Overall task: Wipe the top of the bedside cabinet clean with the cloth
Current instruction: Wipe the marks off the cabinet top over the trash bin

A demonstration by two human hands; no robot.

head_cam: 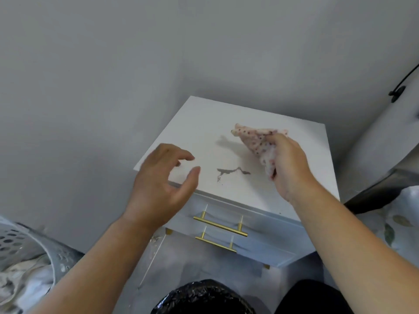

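The white bedside cabinet top (204,128) lies below me, set against the grey wall. A dark smear of dirt (231,171) with small specks marks its front middle. My right hand (290,166) grips a bunched pink cloth with dark dots (256,139) and holds it just above the top, behind and right of the smear. The cloth casts a shadow on the surface. My left hand (163,184) hovers over the front left corner of the cabinet, fingers spread and curled, holding nothing.
Two drawers with gold bar handles (220,224) face me under the top. A white perforated laundry basket (20,252) with fabric stands at the lower left. A bin lined with a black bag (201,298) sits near my feet. A bed edge (385,193) lies right.
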